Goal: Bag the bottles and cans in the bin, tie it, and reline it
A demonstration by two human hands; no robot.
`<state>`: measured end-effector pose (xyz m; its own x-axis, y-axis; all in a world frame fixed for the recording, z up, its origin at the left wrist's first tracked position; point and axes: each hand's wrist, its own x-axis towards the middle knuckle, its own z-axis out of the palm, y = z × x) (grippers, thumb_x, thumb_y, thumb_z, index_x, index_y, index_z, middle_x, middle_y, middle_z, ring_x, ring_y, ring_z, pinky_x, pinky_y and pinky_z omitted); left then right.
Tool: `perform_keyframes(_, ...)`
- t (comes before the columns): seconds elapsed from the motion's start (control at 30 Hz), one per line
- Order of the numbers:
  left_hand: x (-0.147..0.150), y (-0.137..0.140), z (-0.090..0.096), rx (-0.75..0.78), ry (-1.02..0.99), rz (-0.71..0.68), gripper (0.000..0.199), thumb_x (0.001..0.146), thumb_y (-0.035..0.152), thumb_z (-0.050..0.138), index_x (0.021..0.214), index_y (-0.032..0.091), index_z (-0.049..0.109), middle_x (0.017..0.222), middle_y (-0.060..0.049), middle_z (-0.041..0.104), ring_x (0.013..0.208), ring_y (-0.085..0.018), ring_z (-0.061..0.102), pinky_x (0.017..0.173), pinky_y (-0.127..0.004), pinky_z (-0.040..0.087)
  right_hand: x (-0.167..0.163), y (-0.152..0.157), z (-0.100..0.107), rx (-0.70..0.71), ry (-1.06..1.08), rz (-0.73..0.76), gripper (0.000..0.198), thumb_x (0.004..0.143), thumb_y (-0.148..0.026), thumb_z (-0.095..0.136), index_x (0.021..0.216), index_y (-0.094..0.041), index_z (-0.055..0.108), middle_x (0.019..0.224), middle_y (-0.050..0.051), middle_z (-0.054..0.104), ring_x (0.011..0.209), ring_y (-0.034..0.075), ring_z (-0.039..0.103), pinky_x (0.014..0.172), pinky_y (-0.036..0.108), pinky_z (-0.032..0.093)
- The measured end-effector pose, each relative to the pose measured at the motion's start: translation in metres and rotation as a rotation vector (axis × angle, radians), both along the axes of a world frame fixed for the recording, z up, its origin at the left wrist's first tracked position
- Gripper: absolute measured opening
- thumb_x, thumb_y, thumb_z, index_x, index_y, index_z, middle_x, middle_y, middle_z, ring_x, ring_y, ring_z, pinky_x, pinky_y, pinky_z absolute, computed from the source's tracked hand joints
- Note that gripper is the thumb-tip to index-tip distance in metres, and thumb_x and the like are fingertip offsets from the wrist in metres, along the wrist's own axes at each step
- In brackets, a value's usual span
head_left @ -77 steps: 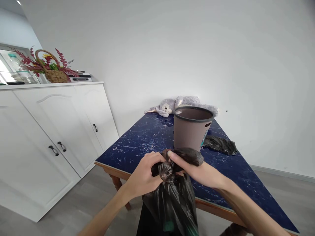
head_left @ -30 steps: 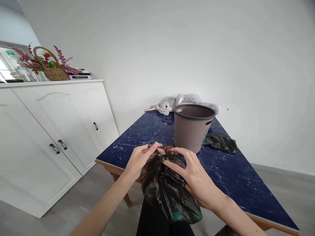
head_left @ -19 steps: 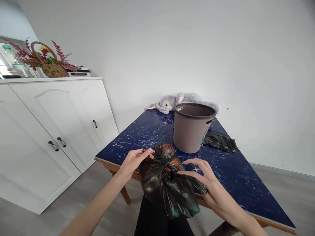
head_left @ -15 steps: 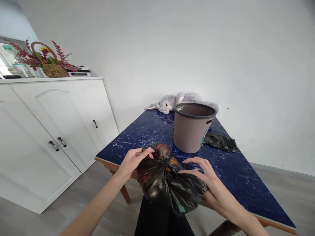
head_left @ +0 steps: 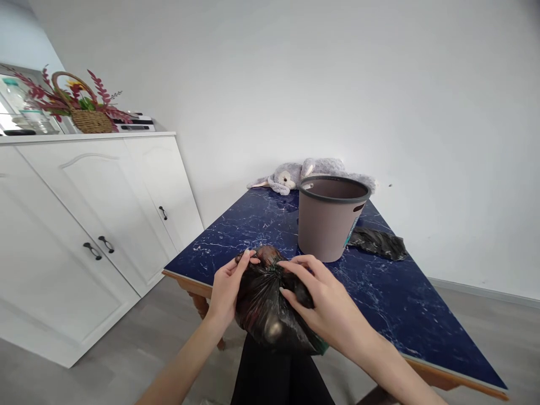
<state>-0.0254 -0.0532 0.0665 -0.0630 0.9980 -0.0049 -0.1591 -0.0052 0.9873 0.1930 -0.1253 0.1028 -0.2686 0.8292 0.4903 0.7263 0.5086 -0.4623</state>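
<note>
Both hands, left hand (head_left: 225,284) and right hand (head_left: 320,301), clamp the full black bag (head_left: 265,306) off the worktop (head_left: 379,292) edge; thin film, knot could slip or tear.

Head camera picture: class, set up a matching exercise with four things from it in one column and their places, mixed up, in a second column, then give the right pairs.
Things:
1. full black bag
2. grey bin
3. soft toy
4. flower basket

Places:
A. on top of the white cupboard
B. at the far end of the blue table, by the wall
C. between the left hand and right hand, at the near table edge
D. upright on the table, next to a loose black bag

Pairs: 1-C, 2-D, 3-B, 4-A
</note>
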Motion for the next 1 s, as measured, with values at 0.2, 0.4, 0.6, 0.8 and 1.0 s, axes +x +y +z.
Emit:
perform_keyframes(0.2, -0.005, -0.004, 0.002, 0.048, 0.064, -0.044, 0.052, 0.083, 0.065, 0.079, 0.104, 0.018, 0.083, 0.124, -0.014, 0.078, 0.12, -0.035, 0.071, 0.1, -0.04, 0.057, -0.014, 0.025, -0.001, 0.191, -0.291, -0.08, 0.013, 0.102, -0.018, 0.061, 0.101, -0.021, 0.074, 0.107, 0.008, 0.069, 0.092, 0.025, 0.065, 0.075, 0.039, 0.055)
perform_keyframes(0.4, -0.03, 0.007, -0.002, 0.269, 0.318, -0.02, 0.058, 0.102, 0.069, 0.048, 0.133, 0.025, 0.07, 0.139, -0.01, 0.071, 0.134, -0.03, 0.063, 0.105, -0.037, 0.053, 0.019, 0.012, 0.004, 0.253, -0.154, -0.031, 0.019, 0.108, -0.021, 0.053, 0.105, -0.022, 0.072, 0.108, 0.006, 0.072, 0.093, 0.021, 0.069, 0.082, 0.034, 0.053)
perform_keyframes(0.6, -0.046, 0.031, -0.021, 0.196, 0.467, 0.012, 0.055, 0.098, 0.071, 0.051, 0.111, 0.023, 0.073, 0.119, -0.009, 0.077, 0.12, -0.029, 0.069, 0.101, -0.037, 0.055, 0.091, -0.015, 0.025, 0.262, -0.01, -0.094, 0.015, 0.108, -0.03, 0.056, 0.106, -0.025, 0.07, 0.114, 0.006, 0.072, 0.1, 0.019, 0.072, 0.086, 0.029, 0.054)
perform_keyframes(0.8, -0.043, 0.046, -0.034, 0.23, 0.677, -0.084, 0.051, 0.097, 0.069, 0.054, 0.11, 0.024, 0.072, 0.115, -0.008, 0.078, 0.112, -0.028, 0.072, 0.102, -0.039, 0.054, 0.182, -0.026, 0.027, 0.264, -0.146, -0.216, 0.028, 0.106, -0.05, 0.053, 0.102, -0.03, 0.073, 0.114, 0.006, 0.074, 0.097, 0.024, 0.073, 0.08, 0.034, 0.053)
perform_keyframes(1.0, -0.039, 0.055, -0.044, 0.288, 0.872, -0.116, 0.052, 0.098, 0.07, 0.049, 0.111, 0.025, 0.072, 0.112, -0.009, 0.079, 0.109, -0.029, 0.072, 0.097, -0.04, 0.055, 0.251, -0.01, 0.008, 0.296, -0.237, -0.258, 0.03, 0.107, -0.051, 0.05, 0.104, -0.031, 0.072, 0.114, 0.005, 0.074, 0.095, 0.024, 0.073, 0.08, 0.034, 0.052)
